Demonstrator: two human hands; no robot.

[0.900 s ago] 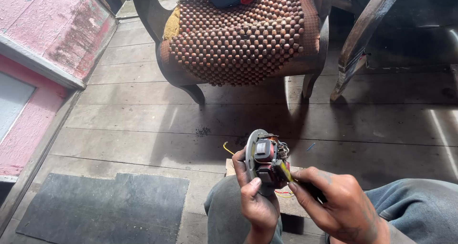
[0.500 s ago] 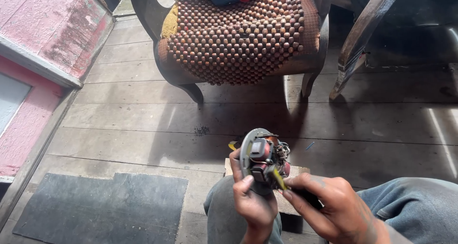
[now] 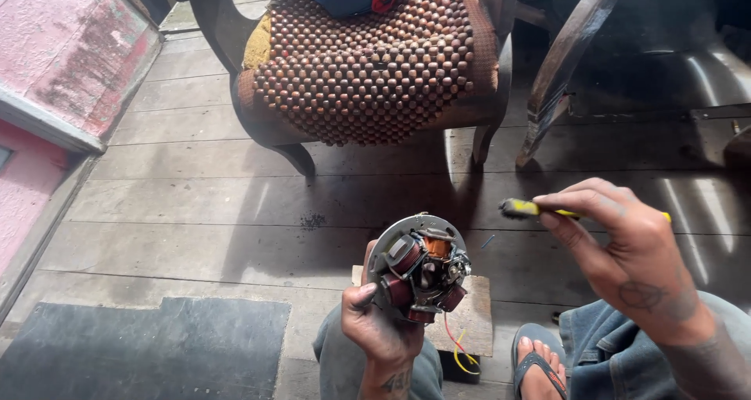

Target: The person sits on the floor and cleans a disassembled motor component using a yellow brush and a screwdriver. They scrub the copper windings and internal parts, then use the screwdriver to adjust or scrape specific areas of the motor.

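The left hand [image 3: 379, 330] grips the stator plate [image 3: 418, 269] by its lower rim, coils facing up, above the knees and a small wooden block [image 3: 472, 314]; red and yellow wires [image 3: 455, 347] trail below it. The right hand [image 3: 618, 243] pinches a yellow brush [image 3: 526, 208] between thumb and fingers, raised well clear to the plate's right over the plank floor [image 3: 195, 197]. To clean well, I would keep the plate steady and tilted toward the light, working the bristles lightly between the coils without snagging the wires.
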